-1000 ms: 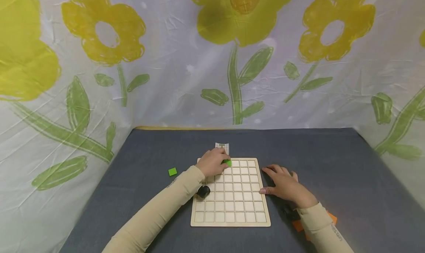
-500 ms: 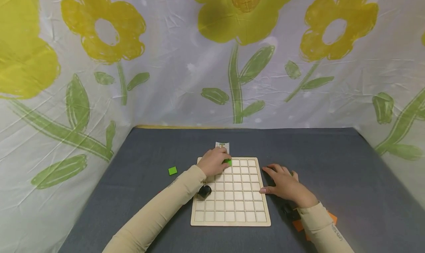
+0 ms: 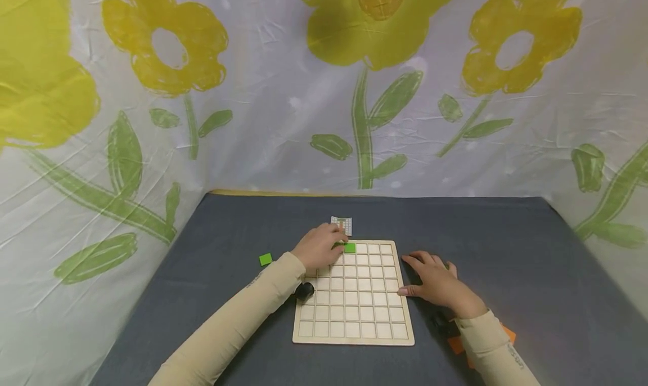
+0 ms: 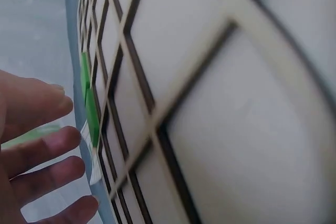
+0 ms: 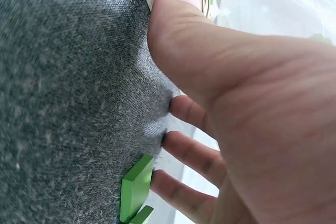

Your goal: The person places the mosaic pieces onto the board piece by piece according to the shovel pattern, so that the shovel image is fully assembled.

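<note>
A pale wooden grid board (image 3: 353,341) lies in the middle of the table. Two green square tiles (image 4: 90,111) sit side by side at its far edge in the left wrist view; in the head view one green tile (image 3: 350,248) shows beside my left hand (image 3: 320,246). That hand hovers over the board's far left part, fingers loosely bent and apart from the tiles. My right hand (image 3: 436,283) rests at the right edge, its thumb on the rim and fingertips on the cloth. Close to those fingers in the right wrist view lies a loose green tile (image 5: 136,190), with another partly visible.
A small printed grid card (image 3: 342,226) lies just beyond the board. One loose green tile (image 3: 265,259) is on the dark tablecloth (image 3: 228,228) to the left. Orange pieces (image 3: 508,333) show partly beneath the right sleeve. A flowered curtain (image 3: 273,121) hangs behind the table.
My left hand has drawn slightly left, off the green tile it was covering, and more of that tile shows. The right hand stays put. The head view has shifted a little.
</note>
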A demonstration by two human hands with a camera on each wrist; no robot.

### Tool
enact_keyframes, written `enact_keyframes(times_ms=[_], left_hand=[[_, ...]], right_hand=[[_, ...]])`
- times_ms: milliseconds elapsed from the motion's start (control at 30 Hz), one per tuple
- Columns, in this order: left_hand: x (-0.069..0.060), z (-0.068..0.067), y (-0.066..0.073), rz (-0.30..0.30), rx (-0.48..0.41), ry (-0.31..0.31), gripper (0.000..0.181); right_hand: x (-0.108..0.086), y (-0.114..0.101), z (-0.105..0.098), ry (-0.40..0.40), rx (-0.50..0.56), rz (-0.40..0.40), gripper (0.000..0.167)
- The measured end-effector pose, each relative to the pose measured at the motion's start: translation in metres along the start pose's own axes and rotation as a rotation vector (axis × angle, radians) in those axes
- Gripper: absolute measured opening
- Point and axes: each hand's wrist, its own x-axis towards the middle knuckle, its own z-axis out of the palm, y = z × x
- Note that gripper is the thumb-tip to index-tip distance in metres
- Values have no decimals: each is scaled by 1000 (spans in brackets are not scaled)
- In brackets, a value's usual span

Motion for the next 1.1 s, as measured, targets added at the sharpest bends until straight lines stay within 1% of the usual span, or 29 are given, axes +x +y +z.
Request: enact_keyframes(times_ms=[100, 200, 400, 467, 533, 667, 833, 967, 1100], left_hand=[[-10, -5, -5, -24, -51, 7, 24], [-23, -10, -11, -41, -76, 28, 24], [-54, -18, -28, -46, -27, 119, 23], [-65, -20, -33, -58, -25, 141, 23], [-73, -22, -38, -82, -25, 154, 25], [-87, -27, -46, -147, -28, 141, 29], [-99, -29, -51, -212, -35, 103, 38], [-107, -27, -54, -242, -14, 90, 47], [-114, -27, -57, -264, 31, 107, 47]], right_hand=[[1, 0, -1, 4, -2, -4, 83], [2, -1, -3, 8, -8, -7, 82], [3, -3, -5, 6, -15, -8, 82], [2, -4, -5, 4, -17, -4, 83], [2, -3, -5, 2, -17, 0, 83], [2, -1, -5, 5, -17, 1, 83], [1, 2, -3, 1, -22, -2, 83], [0, 1, -1, -11, -20, -6, 83], [-1, 0, 0, -17, -17, -6, 84]])
